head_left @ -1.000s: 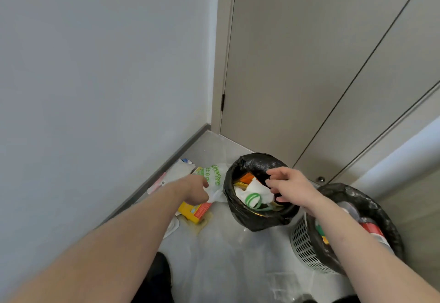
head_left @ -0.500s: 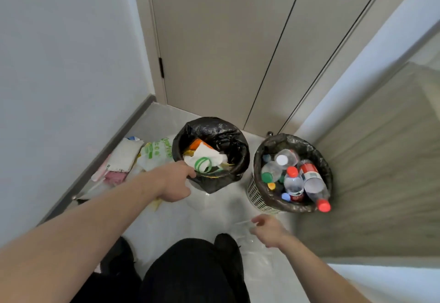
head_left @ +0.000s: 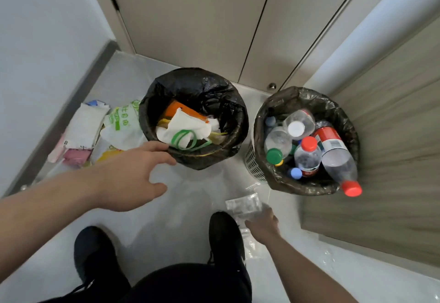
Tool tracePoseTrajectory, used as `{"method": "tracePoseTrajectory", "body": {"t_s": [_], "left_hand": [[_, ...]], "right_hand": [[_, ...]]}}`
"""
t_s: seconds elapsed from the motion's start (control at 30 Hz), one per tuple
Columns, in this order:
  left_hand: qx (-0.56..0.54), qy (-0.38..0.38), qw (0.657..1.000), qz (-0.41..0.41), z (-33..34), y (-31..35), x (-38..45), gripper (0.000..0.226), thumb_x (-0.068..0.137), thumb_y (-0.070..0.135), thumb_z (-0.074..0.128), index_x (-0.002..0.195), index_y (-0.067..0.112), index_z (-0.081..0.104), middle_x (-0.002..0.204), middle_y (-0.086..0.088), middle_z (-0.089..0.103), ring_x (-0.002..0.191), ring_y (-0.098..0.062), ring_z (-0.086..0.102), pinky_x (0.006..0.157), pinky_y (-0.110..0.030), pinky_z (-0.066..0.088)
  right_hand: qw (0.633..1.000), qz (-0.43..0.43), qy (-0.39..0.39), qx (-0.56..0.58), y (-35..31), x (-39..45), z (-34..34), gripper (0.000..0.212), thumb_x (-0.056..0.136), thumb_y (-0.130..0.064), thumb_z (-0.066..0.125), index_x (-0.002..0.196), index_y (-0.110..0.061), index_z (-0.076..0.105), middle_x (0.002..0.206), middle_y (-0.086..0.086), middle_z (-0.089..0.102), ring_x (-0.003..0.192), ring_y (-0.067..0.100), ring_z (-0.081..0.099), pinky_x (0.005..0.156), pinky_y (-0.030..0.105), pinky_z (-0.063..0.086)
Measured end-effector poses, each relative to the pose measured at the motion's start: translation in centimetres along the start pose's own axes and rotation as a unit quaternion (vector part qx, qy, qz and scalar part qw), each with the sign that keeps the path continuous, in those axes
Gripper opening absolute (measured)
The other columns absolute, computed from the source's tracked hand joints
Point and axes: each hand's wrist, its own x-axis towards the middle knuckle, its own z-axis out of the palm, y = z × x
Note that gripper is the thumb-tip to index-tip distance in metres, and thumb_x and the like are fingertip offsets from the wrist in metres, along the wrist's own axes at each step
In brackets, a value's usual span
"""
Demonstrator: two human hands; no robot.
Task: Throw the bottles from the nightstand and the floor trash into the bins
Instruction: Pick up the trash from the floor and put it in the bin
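Nearest, two black shoes [head_left: 223, 236] are seen on the pale floor [head_left: 166, 226]. Just beside the right shoe, a clear plastic wrapper [head_left: 242, 204] lies flat; the right hand [head_left: 263, 223] is lowered onto it, though whether it is pinched cannot be told. The wrapper is judged light, limp and slippery, best gathered at a raised edge. The left hand [head_left: 133, 174] is spread, holding nothing, near the rim of the trash bin [head_left: 197, 159]. Farther left, paper and bag litter [head_left: 100, 126] remains against the wall. The bottle bin [head_left: 304, 186] looks nearly full; open floor is left between the bins.
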Motion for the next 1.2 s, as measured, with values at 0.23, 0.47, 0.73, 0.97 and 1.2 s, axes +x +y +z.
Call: {"method": "tracePoseTrajectory", "body": {"t_s": [0.23, 0.47, 0.73, 0.97, 1.2], "left_hand": [[-0.011, 0.021, 1.0, -0.007, -0.9, -0.3, 0.3, 0.055, 0.093, 0.043, 0.065, 0.144, 0.044, 0.046, 0.159, 0.022, 0.024, 0.139, -0.003, 0.038, 0.116, -0.025, 0.032], [-0.015, 0.022, 0.999, -0.043, -1.8, -0.9, -0.4, 0.055, 0.092, 0.036, 0.067, 0.145, 0.036, 0.051, 0.156, 0.01, 0.034, 0.133, -0.01, 0.047, 0.113, -0.025, 0.034], [-0.012, 0.035, 0.999, -0.037, -0.6, -0.7, -2.3, 0.055, 0.091, 0.04, 0.069, 0.143, 0.037, 0.051, 0.153, 0.011, 0.038, 0.124, -0.01, 0.051, 0.109, -0.028, 0.04], [-0.039, 0.019, 0.998, -0.036, -0.8, -1.7, -2.5, 0.051, 0.09, 0.042, 0.07, 0.139, 0.043, 0.053, 0.146, 0.018, 0.044, 0.113, -0.004, 0.058, 0.099, -0.025, 0.043], [-0.093, 0.032, 0.992, -0.075, -1.7, -3.2, -3.1, 0.045, 0.086, 0.043, 0.071, 0.13, 0.045, 0.059, 0.132, 0.019, 0.051, 0.108, -0.002, 0.062, 0.1, -0.033, 0.049]], "right_hand": [[0.996, 0.03, 0.005, -0.082, -0.5, 2.3, 0.5, 0.046, 0.085, -0.035, 0.065, 0.128, -0.019, 0.06, 0.107, 0.004, 0.067, 0.107, 0.028, 0.065, 0.081, 0.031, 0.05], [0.995, -0.059, 0.069, -0.041, 1.9, -1.0, -0.6, 0.007, 0.087, -0.025, 0.059, 0.092, -0.026, 0.065, 0.104, 0.0, 0.069, 0.086, 0.018, 0.063, 0.081, 0.035, 0.058], [0.998, 0.046, 0.012, 0.049, 3.5, -3.2, 0.0, 0.097, 0.082, -0.046, 0.073, 0.158, -0.016, 0.021, 0.15, 0.017, 0.038, 0.127, 0.037, 0.053, 0.106, 0.045, 0.047], [0.993, 0.089, -0.001, 0.082, 0.9, -0.2, 1.3, 0.108, 0.075, -0.065, 0.074, 0.159, -0.023, 0.021, 0.152, 0.012, 0.035, 0.136, 0.035, 0.039, 0.108, 0.05, 0.044], [0.973, 0.151, 0.043, 0.169, 1.0, 2.3, 3.2, 0.072, 0.079, -0.057, 0.068, 0.138, -0.018, 0.056, 0.114, 0.007, 0.063, 0.1, 0.034, 0.061, 0.093, 0.047, 0.056]]}}
